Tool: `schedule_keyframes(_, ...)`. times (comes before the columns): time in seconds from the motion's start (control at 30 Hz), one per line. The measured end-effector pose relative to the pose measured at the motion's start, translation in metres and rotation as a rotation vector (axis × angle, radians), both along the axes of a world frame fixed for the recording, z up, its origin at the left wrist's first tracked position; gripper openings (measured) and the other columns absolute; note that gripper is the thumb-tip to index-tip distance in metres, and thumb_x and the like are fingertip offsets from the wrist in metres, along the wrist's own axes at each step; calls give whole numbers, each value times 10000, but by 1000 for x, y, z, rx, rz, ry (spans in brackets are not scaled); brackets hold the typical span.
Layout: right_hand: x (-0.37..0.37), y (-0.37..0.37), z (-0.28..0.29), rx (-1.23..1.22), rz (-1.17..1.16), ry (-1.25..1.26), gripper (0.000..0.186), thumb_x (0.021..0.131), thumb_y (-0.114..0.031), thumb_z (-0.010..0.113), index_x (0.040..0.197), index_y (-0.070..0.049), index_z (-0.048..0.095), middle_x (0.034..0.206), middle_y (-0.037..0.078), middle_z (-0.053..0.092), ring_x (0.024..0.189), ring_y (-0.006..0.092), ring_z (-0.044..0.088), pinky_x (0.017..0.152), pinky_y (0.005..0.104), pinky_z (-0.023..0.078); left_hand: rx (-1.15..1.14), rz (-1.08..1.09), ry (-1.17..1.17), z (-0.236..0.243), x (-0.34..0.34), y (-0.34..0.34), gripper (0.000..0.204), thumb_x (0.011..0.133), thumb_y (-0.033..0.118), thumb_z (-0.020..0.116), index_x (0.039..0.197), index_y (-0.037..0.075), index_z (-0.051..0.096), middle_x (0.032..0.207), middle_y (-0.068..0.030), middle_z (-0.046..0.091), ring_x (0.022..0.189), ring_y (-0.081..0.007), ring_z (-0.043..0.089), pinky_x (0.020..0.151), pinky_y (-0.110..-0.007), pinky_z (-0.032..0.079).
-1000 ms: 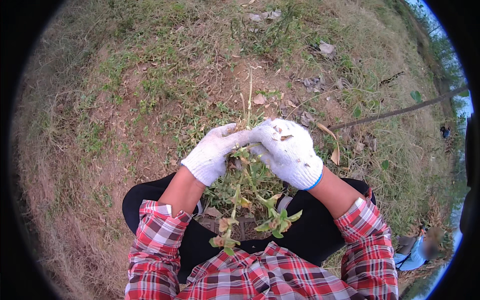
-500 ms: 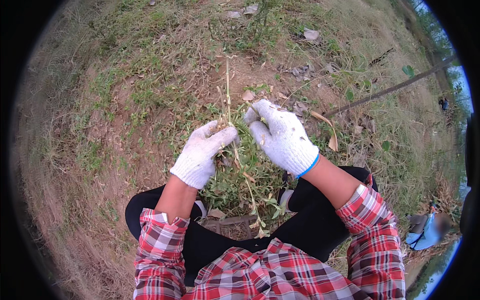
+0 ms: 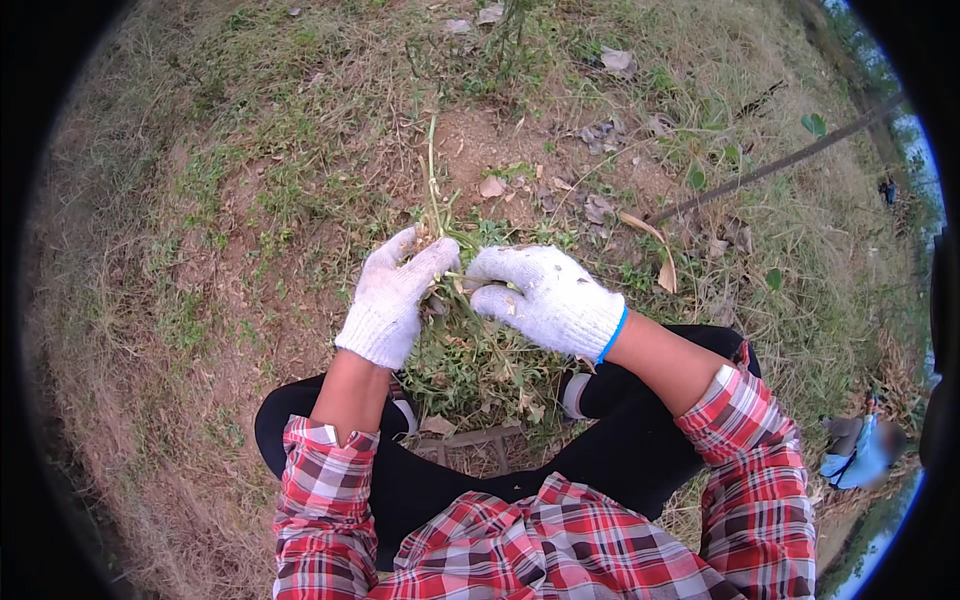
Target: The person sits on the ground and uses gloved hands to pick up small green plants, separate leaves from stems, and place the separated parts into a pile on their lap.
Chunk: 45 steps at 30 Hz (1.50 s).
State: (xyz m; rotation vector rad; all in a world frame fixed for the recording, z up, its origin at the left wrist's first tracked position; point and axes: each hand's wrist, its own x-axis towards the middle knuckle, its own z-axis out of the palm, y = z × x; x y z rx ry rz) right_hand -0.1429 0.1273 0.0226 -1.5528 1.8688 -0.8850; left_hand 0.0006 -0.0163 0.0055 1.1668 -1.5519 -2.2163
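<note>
In a white knitted glove, my left hand [image 3: 388,302] pinches a small bunch of plant stems [image 3: 433,185], their pale green and brown ends pointing away from me. My right hand [image 3: 556,300], gloved in white with a blue cuff edge, is closed close beside it. A thin green stem [image 3: 512,287] shows between its thumb and fingers. Just under both hands lies a heap of cut or pulled green leafy weeds [image 3: 480,365], partly hidden by the gloves. Where the stems run between the two hands is hard to make out.
My black-trousered legs [image 3: 620,450] bend around the weeds, with a wooden or metal frame [image 3: 480,437] between them. A long thin pole [image 3: 780,160] slants at right. Dry leaves [image 3: 618,62] and grass dot the soil. Another person in blue [image 3: 858,458] is at far right.
My right hand has come down and left, close to the left hand. The stems in my left hand now lean farther left, and the trailing stem below the hands no longer shows.
</note>
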Motion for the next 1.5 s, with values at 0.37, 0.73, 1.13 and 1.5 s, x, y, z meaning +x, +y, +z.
schedule_keyframes(0.37, -7, -4, 8, -94, -111, 198, 167, 858, -228, 627, 943, -86, 651, 858, 159, 662, 819, 374, 657, 721, 472, 530, 121, -53, -1, -4, -5, 9, 266, 915, 178, 695, 1141, 47, 649, 980, -12, 700, 802, -99, 642, 593, -286, 522)
schedule_keyframes(0.73, -39, -7, 14, -128, -147, 530, 145, 848, -186, 652, 965, -103, 632, 912, 129, 649, 859, 344, 650, 706, 454, 534, 52, -217, -5, -1, 1, 17, 194, 913, 257, 683, 973, 75, 652, 862, -17, 671, 768, -113, 608, 576, -281, 473)
schedule_keyframes(1.13, -72, 13, 29, -123, -187, 519, 246, 853, -218, 676, 1062, -92, 643, 1036, 135, 665, 973, 347, 646, 835, 445, 524, 23, 20, 10, 2, 5, -9, 230, 894, 291, 703, 992, 106, 609, 861, 4, 646, 775, -100, 578, 547, -276, 459)
schedule_keyframes(1.5, -68, 17, 38, -108, -237, 479, 188, 860, -128, 645, 1045, -108, 669, 1010, 125, 683, 961, 342, 651, 822, 446, 526, -35, 119, 47, 1, 7, -18, 185, 905, 239, 703, 980, 89, 626, 852, -7, 665, 717, -107, 606, 518, -264, 467)
